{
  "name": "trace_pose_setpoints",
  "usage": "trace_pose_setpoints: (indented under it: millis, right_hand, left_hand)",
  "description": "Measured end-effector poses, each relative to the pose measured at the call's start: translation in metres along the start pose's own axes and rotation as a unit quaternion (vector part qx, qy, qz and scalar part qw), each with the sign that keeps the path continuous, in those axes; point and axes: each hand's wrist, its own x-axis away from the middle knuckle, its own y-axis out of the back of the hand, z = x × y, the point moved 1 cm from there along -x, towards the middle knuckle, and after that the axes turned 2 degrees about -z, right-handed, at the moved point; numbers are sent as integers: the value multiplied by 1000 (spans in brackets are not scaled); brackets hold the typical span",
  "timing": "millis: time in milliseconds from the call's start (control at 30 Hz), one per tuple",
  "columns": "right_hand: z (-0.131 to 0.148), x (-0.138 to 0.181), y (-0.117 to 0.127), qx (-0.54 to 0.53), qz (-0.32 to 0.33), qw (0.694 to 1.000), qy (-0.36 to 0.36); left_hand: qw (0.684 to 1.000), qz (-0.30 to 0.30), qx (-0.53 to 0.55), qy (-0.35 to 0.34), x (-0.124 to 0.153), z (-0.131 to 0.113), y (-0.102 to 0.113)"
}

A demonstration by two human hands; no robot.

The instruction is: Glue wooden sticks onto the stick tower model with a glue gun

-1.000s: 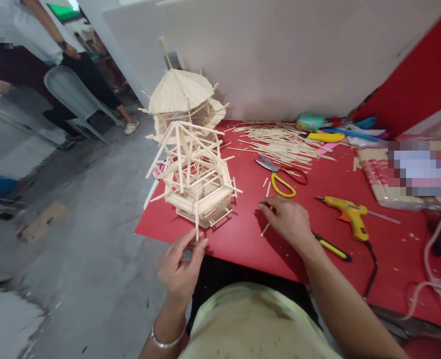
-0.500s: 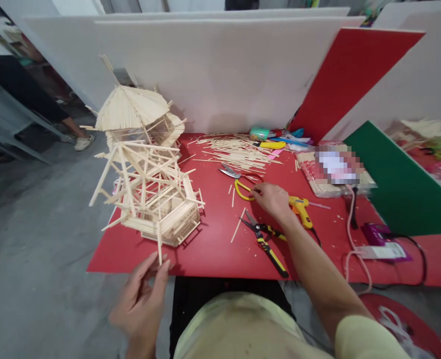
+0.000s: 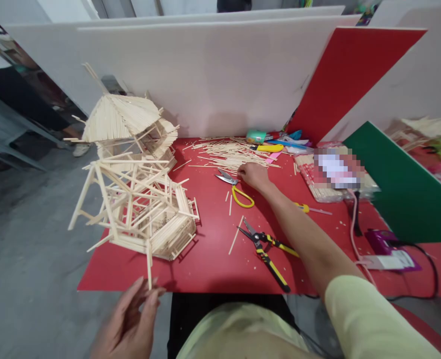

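A model pavilion (image 3: 130, 199) built of pale wooden sticks stands at the table's left, with an open frame in front of a slatted roof. My left hand (image 3: 130, 316) pinches the lower end of a wooden stick (image 3: 149, 267) that juts from the model's near corner. At the near edge of a pile of loose sticks (image 3: 224, 152), my right hand (image 3: 256, 175) has its fingers curled down and together; whatever is between them is hidden. Scissors (image 3: 239, 192) with yellow and red handles lie open just below that hand. Black-and-yellow pliers-like cutters (image 3: 267, 252) rest nearer me.
A yellow glue gun (image 3: 302, 207) lies partly behind my right forearm. Packed sticks (image 3: 314, 184) sit at the right, near a purple box (image 3: 383, 244) and cables. White boards (image 3: 190, 75), a red board (image 3: 355, 75) and a green board (image 3: 400, 189) enclose the red table (image 3: 213, 264).
My right hand has moved from the scissors' handles up and left to the stick pile. The view has shifted, and my left hand stays at the stick's end.
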Motion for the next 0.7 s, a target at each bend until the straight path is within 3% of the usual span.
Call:
trace_pose_setpoints:
  millis: [133,267,367,400,467,600,700]
  right_hand:
    - [7,-20,-5,-2,5,1000,20]
    - [16,-35,-7,-5,7,999,46]
    - [23,-49,-6,-7,10,998,67]
    - [24,-54,-5,-7,12,997,72]
    - [25,-65,-3,-4,15,997,77]
    - [14,-82,1,9,22,997,73]
    - [-5,-86,5,19,38,997,71]
  left_hand:
    - [995,34,78,61,-8,23,16]
    - [987,2,103,127,-9,48,21]
    - [983,-28,58,171,8,53,9]
    - [983,0,28,184,15,52,2]
    - [973,123,-40,190,29,47,-18]
    - [925,371,-15,75,38,37,-71]
    - [909,416,1,12,32,34,-113]
